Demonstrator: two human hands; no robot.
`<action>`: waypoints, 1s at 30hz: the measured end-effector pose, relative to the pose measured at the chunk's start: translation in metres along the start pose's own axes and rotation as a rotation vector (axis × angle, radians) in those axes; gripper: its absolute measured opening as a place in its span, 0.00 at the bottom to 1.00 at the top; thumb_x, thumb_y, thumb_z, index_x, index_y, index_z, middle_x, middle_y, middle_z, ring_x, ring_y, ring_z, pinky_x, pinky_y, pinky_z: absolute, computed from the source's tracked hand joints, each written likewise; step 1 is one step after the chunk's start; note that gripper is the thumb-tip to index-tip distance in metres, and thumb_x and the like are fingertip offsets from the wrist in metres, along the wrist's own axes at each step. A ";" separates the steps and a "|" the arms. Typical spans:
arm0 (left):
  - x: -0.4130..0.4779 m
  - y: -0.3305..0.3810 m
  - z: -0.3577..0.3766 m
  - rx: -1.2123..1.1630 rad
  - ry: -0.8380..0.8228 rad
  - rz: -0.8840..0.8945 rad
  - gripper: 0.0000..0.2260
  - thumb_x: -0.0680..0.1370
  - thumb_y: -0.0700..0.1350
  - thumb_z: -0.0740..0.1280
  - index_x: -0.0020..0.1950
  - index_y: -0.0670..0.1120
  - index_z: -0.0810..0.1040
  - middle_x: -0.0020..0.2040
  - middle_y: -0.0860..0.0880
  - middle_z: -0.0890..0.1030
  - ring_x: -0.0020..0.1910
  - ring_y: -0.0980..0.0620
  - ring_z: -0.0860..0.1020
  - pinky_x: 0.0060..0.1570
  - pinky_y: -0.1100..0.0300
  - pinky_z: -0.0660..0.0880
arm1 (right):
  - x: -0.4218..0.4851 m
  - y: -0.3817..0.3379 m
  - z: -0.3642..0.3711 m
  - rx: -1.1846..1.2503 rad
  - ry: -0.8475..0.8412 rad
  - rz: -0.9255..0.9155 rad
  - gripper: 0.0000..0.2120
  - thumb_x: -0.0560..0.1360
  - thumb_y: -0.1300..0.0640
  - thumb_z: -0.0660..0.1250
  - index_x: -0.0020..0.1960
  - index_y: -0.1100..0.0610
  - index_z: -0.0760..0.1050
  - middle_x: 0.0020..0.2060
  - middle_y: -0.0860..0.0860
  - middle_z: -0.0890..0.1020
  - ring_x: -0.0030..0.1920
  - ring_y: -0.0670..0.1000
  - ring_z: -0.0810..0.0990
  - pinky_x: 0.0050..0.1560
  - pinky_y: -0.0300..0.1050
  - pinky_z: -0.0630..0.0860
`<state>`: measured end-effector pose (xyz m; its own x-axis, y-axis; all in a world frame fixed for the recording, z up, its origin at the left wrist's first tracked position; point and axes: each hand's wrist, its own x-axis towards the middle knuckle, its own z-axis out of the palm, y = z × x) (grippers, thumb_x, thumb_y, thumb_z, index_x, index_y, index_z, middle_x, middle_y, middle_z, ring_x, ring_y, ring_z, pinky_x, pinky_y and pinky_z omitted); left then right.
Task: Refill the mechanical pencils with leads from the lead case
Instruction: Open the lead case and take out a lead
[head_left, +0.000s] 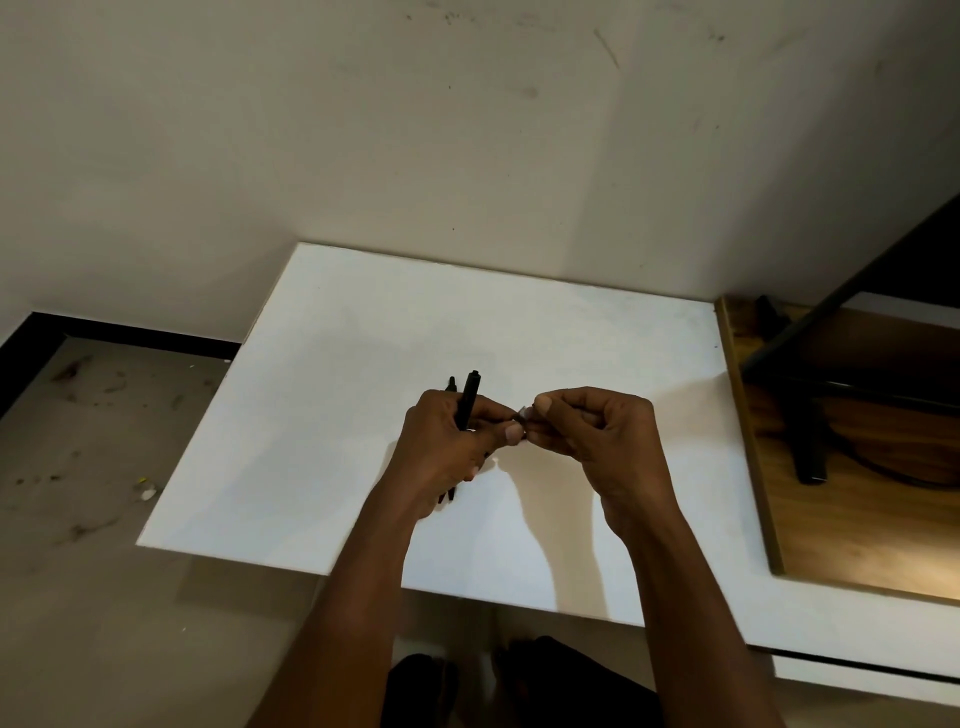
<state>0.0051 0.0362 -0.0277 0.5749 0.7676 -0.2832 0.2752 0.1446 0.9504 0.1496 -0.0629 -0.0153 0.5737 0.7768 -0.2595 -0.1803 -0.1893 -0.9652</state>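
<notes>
My left hand (447, 441) is closed around black mechanical pencils (469, 395); two black ends stick up above the fingers and tips show below the palm. My right hand (592, 431) pinches a small pale object, apparently the lead case (522, 414), between thumb and fingers. The left thumb and forefinger touch that same object, so both hands meet above the middle of the white table (363, 364). Most of the small object is hidden by the fingertips.
A wooden surface (857, 519) adjoins the table on the right, with a black stand and cable (800, 415) on it. A wall rises behind. Grey floor with bits of debris (148, 491) lies to the left. My feet show under the near edge.
</notes>
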 end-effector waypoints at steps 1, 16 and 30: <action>0.000 0.000 0.000 -0.012 0.005 -0.003 0.04 0.72 0.41 0.77 0.47 0.43 0.87 0.23 0.55 0.77 0.21 0.57 0.70 0.24 0.67 0.68 | 0.000 0.000 0.001 0.015 -0.005 0.002 0.06 0.76 0.60 0.73 0.48 0.64 0.84 0.41 0.60 0.88 0.44 0.59 0.88 0.53 0.52 0.84; 0.001 -0.004 -0.003 -0.100 0.055 -0.066 0.02 0.70 0.44 0.79 0.41 0.48 0.88 0.28 0.52 0.81 0.22 0.57 0.70 0.23 0.67 0.68 | 0.011 0.022 -0.028 -0.545 0.173 0.036 0.04 0.72 0.60 0.76 0.38 0.54 0.86 0.28 0.51 0.85 0.30 0.47 0.83 0.42 0.43 0.81; -0.001 -0.001 0.001 -0.093 0.057 -0.066 0.05 0.69 0.43 0.79 0.43 0.46 0.88 0.34 0.43 0.85 0.23 0.57 0.72 0.25 0.65 0.69 | 0.009 0.023 -0.020 -0.684 0.237 -0.026 0.06 0.74 0.59 0.73 0.40 0.53 0.87 0.27 0.42 0.81 0.37 0.48 0.81 0.38 0.40 0.72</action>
<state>0.0051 0.0351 -0.0283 0.5126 0.7884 -0.3401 0.2370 0.2508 0.9386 0.1665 -0.0723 -0.0408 0.7425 0.6501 -0.1614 0.3314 -0.5659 -0.7549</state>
